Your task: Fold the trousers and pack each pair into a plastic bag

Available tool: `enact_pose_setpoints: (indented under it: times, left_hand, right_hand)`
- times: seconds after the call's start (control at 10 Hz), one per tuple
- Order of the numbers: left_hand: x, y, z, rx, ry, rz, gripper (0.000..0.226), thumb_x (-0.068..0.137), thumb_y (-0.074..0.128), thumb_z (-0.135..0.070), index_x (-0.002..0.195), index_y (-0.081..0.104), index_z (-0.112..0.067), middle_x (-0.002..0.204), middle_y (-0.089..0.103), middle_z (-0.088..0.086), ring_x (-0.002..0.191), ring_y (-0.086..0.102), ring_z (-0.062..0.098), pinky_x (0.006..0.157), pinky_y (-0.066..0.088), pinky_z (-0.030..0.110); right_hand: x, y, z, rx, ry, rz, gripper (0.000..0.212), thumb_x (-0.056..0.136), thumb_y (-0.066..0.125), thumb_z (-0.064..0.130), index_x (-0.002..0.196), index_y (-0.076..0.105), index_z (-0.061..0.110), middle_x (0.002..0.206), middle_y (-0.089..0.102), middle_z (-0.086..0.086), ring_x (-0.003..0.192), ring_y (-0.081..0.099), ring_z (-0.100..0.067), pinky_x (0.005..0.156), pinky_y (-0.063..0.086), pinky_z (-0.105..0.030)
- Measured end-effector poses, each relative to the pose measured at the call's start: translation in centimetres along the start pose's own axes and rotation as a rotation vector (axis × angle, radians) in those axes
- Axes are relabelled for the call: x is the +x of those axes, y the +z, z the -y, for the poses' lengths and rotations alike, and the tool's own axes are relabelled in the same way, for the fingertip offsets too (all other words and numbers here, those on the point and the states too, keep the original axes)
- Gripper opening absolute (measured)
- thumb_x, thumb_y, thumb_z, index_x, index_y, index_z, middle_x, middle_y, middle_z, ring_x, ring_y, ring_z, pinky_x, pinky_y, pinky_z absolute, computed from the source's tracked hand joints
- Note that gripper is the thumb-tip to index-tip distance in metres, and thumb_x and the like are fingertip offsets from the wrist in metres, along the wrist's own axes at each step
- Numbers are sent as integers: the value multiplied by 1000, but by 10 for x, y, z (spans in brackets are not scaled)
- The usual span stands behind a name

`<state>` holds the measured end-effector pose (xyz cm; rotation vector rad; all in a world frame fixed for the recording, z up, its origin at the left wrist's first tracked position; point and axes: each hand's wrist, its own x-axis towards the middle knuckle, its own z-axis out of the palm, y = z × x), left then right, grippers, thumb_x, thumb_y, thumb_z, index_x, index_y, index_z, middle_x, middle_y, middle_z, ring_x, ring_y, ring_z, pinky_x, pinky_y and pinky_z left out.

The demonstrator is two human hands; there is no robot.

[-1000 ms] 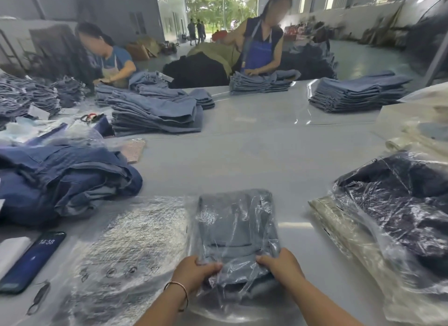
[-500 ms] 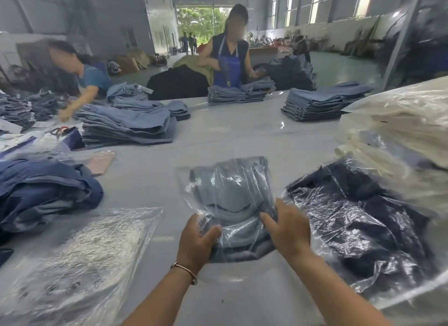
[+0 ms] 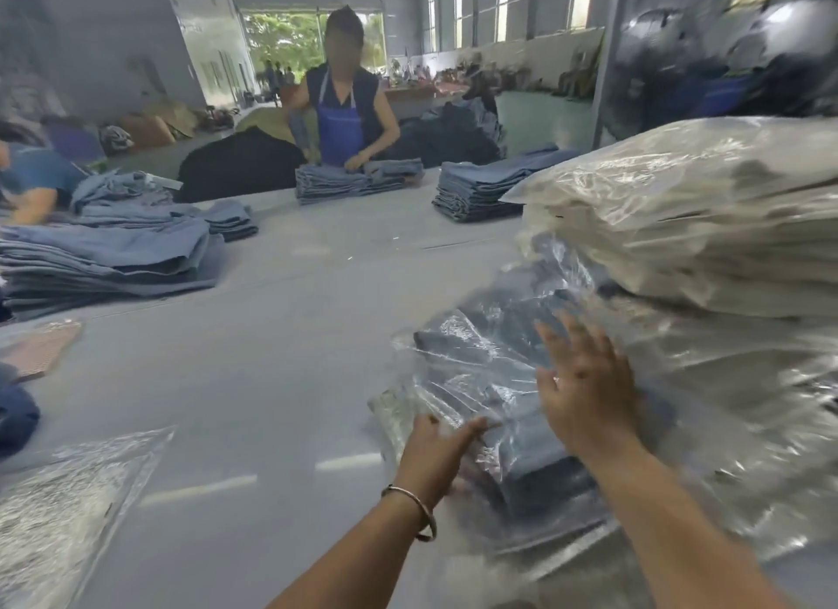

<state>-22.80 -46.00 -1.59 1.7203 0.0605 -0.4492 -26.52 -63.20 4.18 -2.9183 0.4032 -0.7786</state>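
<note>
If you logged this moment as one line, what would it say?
step: stacking bagged trousers | left hand: grips near edge | right hand: open, flat on top | place: beside packed pile

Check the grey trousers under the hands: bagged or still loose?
Bagged. Clear plastic wraps the folded grey trousers; the left hand holds the near edge and the right hand lies flat on top.
</note>
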Motion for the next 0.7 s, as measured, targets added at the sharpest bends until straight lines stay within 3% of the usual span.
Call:
enact_pose_setpoints:
  times: [0.1, 0.2, 0.3, 0.5, 0.6, 0.7]
  left_hand:
    - [8, 2, 4, 74, 112, -21, 53, 75, 80, -33, 109, 40, -24, 103, 62, 1, 92, 66, 21, 79, 56, 49]
    - [13, 5, 9, 112, 148, 14, 57, 76, 79, -26, 121, 44, -24, 104, 67, 1, 91, 68, 18, 86, 55, 46]
    - [18, 8, 15, 106, 137, 21, 59, 78, 78, -22, 129, 48, -21, 108, 69, 7, 96, 68, 24, 89, 53, 47]
    - [17, 5, 21, 283, 96, -3, 54, 84, 71, -37, 130, 45, -30, 90, 66, 12, 80, 68, 28, 71, 58, 39]
    - [3, -3, 16, 254, 143, 23, 36, 88, 67, -35, 118, 50, -27, 93, 60, 3, 82, 65, 21, 79, 56, 40]
    - [-38, -28, 31, 205, 288, -33, 32, 89, 66, -32, 118, 54, -29, 104, 56, -5, 88, 60, 6, 82, 53, 25]
  right_hand:
    - [-4, 31, -14, -125, -18, 296, 53, 96, 37, 48, 147, 33, 33, 161, 7, 0, 148, 0, -21, 118, -5, -46]
    - [-10, 52, -22, -157, 1, 289, 55, 96, 33, 52, 147, 32, 32, 162, 5, -1, 148, -2, -22, 117, -8, -46]
    - [-14, 62, -24, -108, -4, 211, 52, 92, 45, 48, 140, 48, 28, 158, 22, -7, 147, 13, -26, 117, 2, -47]
    - [-14, 72, -23, -135, 29, 246, 52, 93, 43, 50, 141, 45, 31, 159, 22, -7, 147, 13, -26, 116, 3, -46]
    - [-15, 68, -16, -144, 28, 258, 52, 94, 41, 51, 142, 43, 32, 159, 21, -6, 147, 12, -24, 116, 2, -44]
    - [-22, 57, -15, -108, 27, 182, 45, 97, 45, 40, 139, 49, 25, 155, 32, -6, 145, 22, -25, 117, 5, -44]
